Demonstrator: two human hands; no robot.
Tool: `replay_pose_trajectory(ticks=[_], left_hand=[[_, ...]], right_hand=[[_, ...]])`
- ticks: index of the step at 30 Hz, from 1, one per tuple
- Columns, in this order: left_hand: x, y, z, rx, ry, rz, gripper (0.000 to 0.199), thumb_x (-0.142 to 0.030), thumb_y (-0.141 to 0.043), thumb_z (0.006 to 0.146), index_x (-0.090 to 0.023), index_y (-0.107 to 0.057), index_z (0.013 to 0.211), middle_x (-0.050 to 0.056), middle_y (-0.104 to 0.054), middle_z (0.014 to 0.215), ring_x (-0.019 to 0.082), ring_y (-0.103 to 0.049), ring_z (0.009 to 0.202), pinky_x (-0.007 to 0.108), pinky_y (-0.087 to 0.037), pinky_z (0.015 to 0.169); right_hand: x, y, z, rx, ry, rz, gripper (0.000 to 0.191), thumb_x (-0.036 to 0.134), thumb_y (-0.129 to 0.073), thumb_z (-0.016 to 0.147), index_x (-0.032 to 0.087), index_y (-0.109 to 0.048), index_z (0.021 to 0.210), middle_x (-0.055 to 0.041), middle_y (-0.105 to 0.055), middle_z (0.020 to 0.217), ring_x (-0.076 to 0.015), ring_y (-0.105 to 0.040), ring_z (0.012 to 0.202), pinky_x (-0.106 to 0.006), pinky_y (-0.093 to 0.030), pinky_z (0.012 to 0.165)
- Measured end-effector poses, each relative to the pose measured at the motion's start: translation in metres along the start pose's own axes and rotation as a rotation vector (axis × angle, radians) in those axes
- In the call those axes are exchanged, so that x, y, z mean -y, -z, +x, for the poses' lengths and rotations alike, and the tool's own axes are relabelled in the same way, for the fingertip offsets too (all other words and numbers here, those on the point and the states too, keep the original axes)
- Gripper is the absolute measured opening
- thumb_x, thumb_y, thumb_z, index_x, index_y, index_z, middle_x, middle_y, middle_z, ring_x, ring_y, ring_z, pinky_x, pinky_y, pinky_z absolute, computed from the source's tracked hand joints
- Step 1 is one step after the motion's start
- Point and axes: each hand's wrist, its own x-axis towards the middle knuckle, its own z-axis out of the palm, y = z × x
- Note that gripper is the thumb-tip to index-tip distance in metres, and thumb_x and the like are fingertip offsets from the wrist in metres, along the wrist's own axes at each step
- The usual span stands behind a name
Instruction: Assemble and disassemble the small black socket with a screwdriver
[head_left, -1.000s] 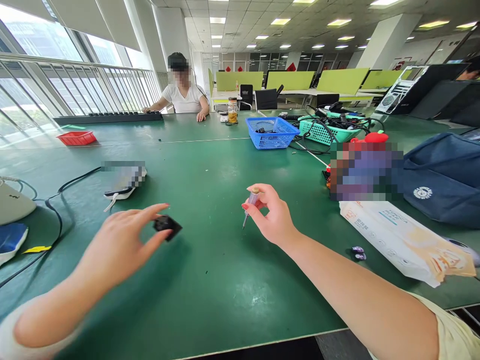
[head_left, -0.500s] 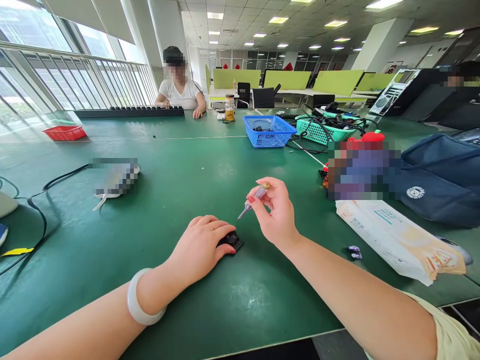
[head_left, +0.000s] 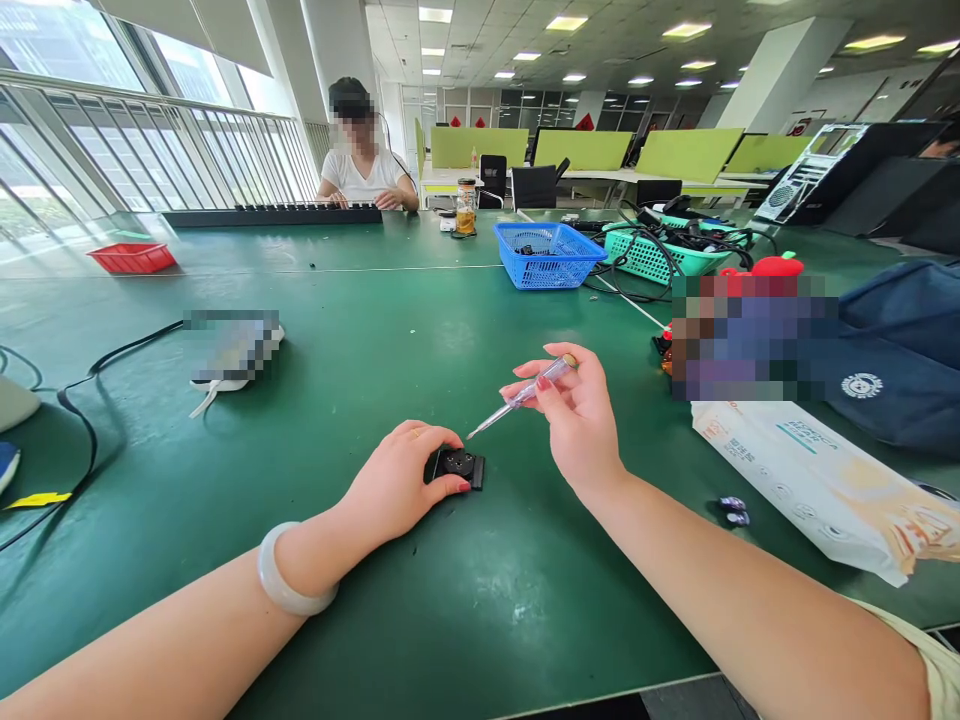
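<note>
A small black device part (head_left: 460,463) with a round centre lies on the green table, gripped at its left side between the thumb and fingers of my left hand (head_left: 405,475). Its exact kind is unclear, and my fingers cover part of it. In my right hand (head_left: 581,415) is a screwdriver (head_left: 517,401) with a clear handle, held between thumb and fingers. The thin metal shaft slants down to the left. Its tip appears just above the far right side of the black part, apart from it.
A white and orange packet (head_left: 810,480) and two small purple-black pieces (head_left: 733,511) lie to the right. Farther back stand a blue basket (head_left: 551,278), a green basket of cables (head_left: 660,262) and a red tray (head_left: 133,260). A person (head_left: 360,160) sits across the green table (head_left: 360,340).
My right hand has shifted right, and the screwdriver lies at a flatter slant. My left fingers have drawn back, showing more of the black part, which has turned slightly.
</note>
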Motion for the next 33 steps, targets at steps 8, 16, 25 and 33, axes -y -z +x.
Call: replay_pose_trajectory(ticks=[8,16,25,33], left_hand=[[0.002,-0.002,0.001,0.005,0.004,-0.052,0.03,-0.039,-0.076,0.083,-0.025,-0.069,0.108,0.005,-0.071,0.108,0.03,-0.059,0.114,0.049,-0.051,0.1],[-0.001,-0.001,-0.001,-0.004,-0.066,-0.079,0.035,-0.04,-0.069,0.087,-0.025,-0.068,0.118,0.006,-0.072,0.112,0.029,-0.058,0.114,0.049,-0.05,0.103],[0.0,-0.001,-0.002,-0.006,-0.083,-0.047,0.034,-0.036,-0.063,0.091,-0.022,-0.069,0.121,0.007,-0.073,0.112,0.029,-0.059,0.113,0.049,-0.05,0.104],[0.004,-0.003,-0.001,-0.02,-0.078,-0.032,0.029,-0.038,-0.068,0.089,-0.025,-0.071,0.115,0.004,-0.073,0.121,0.029,-0.059,0.117,0.049,-0.049,0.107]], right_hand=[[0.006,-0.003,-0.009,0.166,0.077,0.002,0.028,0.041,-0.06,0.098,0.028,-0.046,0.119,-0.0019,-0.069,0.102,-0.0182,-0.076,0.083,-0.041,-0.062,0.082],[0.006,-0.003,-0.011,0.232,0.174,-0.055,0.025,0.035,-0.054,0.102,0.029,-0.048,0.125,-0.003,-0.069,0.104,-0.0181,-0.076,0.086,-0.041,-0.063,0.083],[0.004,-0.001,-0.013,0.232,0.259,-0.082,0.03,0.029,-0.05,0.104,0.03,-0.047,0.134,-0.0043,-0.068,0.107,-0.0176,-0.075,0.087,-0.04,-0.064,0.083],[0.006,-0.001,-0.012,0.265,0.341,-0.063,0.031,0.025,-0.048,0.104,0.031,-0.049,0.134,-0.0035,-0.068,0.105,-0.0169,-0.073,0.086,-0.04,-0.064,0.082]])
